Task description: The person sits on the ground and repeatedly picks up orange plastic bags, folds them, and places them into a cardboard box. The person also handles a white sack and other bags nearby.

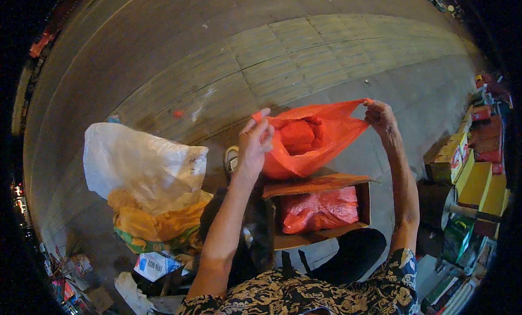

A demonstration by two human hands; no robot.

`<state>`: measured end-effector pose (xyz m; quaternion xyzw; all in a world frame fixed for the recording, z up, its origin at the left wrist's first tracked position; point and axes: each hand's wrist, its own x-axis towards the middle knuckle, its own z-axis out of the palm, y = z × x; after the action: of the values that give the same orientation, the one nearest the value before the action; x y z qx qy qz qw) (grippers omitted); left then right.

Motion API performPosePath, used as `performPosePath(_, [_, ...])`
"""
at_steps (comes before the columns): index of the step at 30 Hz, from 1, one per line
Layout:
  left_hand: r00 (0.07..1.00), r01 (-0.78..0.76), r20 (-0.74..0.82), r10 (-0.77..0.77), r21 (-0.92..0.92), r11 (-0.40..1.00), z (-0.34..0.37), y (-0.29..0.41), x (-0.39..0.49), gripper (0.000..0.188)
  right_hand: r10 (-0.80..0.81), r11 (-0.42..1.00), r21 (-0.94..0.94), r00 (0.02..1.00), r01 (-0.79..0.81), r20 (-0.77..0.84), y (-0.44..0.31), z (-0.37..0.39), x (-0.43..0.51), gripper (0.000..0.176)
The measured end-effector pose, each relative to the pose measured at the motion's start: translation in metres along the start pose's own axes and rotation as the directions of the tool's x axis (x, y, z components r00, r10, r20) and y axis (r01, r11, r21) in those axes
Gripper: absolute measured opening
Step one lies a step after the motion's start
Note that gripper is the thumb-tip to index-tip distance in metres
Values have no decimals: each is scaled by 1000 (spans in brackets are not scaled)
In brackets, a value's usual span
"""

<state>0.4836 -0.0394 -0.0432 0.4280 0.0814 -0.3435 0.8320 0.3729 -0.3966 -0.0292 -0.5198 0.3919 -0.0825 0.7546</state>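
Note:
An orange-red plastic bag (322, 156) is stretched wide between my two hands, its mouth facing up towards me. My left hand (256, 137) grips the bag's left edge, with a scrap of the plastic poking out above the fingers. At the right, my right hand (380, 113) pinches the bag's handle corner in a closed fist. Crumpled plastic of the same colour shows inside the mouth; what lies deeper is hidden. Just below the bag, a cardboard box (364, 205) stands with its flaps up and holds a pinkish-red plastic-wrapped bundle (320, 209).
To the left lies a large white translucent sack (142, 160) above an orange-and-green bag (153, 223). A printed white-and-blue packet (155, 266) is below them. Yellow cartons (475, 184) and other boxes line the right side. Paving slabs (293, 50) stretch ahead.

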Motion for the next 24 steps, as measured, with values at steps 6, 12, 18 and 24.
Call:
performPosePath(6, [935,-350,69,349,13,937,22,25,-13,27,-235,972,35,972,234,25,-38,5,-29,8])
performPosePath(12, [852,-493,245,463,79,866,31,39,-22,30,-353,916,208,935,343,12,-30,-24,-99,8])
performPosePath(18, [991,99,64,-115,211,972,9,17,-6,17,-176,972,142,980,189,-97,48,-42,-108,14])
performPosePath(24, [970,244,21,-244,-21,969,-14,1,11,14,-582,740,-503,800,448,-144,55,-31,-47,13])
